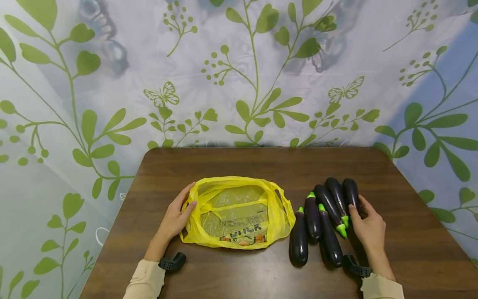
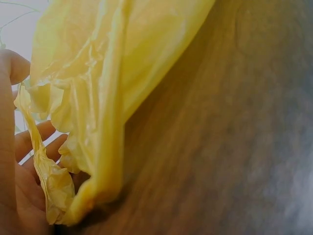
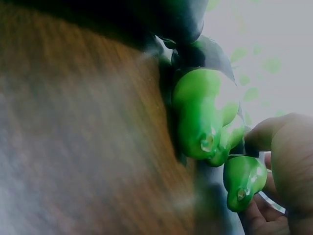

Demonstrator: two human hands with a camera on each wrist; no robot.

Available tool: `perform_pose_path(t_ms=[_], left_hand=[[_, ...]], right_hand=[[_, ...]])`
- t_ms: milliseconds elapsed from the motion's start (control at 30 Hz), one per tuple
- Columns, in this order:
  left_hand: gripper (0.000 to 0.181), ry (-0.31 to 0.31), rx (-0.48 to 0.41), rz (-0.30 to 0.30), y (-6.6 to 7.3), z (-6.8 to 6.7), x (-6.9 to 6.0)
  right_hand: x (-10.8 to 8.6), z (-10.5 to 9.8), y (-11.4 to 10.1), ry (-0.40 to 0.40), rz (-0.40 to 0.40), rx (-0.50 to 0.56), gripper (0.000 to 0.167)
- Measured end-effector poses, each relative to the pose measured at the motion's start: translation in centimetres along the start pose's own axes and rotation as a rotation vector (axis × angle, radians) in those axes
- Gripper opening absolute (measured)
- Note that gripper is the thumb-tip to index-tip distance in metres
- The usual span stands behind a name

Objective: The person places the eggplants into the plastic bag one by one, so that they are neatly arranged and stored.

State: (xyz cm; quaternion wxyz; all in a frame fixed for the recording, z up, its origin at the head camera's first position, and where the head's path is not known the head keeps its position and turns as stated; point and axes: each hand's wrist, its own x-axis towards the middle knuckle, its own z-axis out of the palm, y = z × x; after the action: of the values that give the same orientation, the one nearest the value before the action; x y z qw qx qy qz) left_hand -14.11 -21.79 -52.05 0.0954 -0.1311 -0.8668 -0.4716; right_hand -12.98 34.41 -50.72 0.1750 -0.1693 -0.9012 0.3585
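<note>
A yellow plastic bag (image 1: pixel 239 212) lies on the table with its wide mouth facing up; dark print shows inside. At its left edge my left hand (image 1: pixel 176 214) holds the rim, and in the left wrist view crumpled yellow film (image 2: pixel 58 186) lies between thumb and fingers. Several dark purple eggplants with bright green stem ends lie right of the bag. The rightmost eggplant (image 1: pixel 351 193) is gripped by my right hand (image 1: pixel 369 224), thumb on its near side and fingers round its right. Its green cap (image 3: pixel 244 178) shows beside that hand in the right wrist view.
The brown wooden table (image 1: pixel 239 274) has its far edge against a leaf-patterned cloth (image 1: pixel 239 74). One eggplant (image 1: pixel 298 238) lies close to the bag's right side. A black wrist strap mount (image 1: pixel 172 262) sits at the left wrist, and another mount (image 1: pixel 356 267) at the right.
</note>
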Motion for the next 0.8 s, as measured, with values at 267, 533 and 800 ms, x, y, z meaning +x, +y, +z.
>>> perform_pose_path(t_ms=[267,533,800], left_hand=[[0.057,-0.011,-0.002,-0.023,0.0,0.0,0.0],[0.057,-0.015,-0.017,-0.027,0.1,0.0,-0.1],[0.057,-0.021,-0.010,-0.033,0.3,-0.1,-0.1]], right_hand=[[-0.1,-0.1,-0.3,0.052,-0.017,-0.001,0.052],[0.0,-0.3,-0.9,0.088,-0.027,0.024,0.051],[-0.3,-0.3,-1.8,0.105,-0.059,0.077,0.051]])
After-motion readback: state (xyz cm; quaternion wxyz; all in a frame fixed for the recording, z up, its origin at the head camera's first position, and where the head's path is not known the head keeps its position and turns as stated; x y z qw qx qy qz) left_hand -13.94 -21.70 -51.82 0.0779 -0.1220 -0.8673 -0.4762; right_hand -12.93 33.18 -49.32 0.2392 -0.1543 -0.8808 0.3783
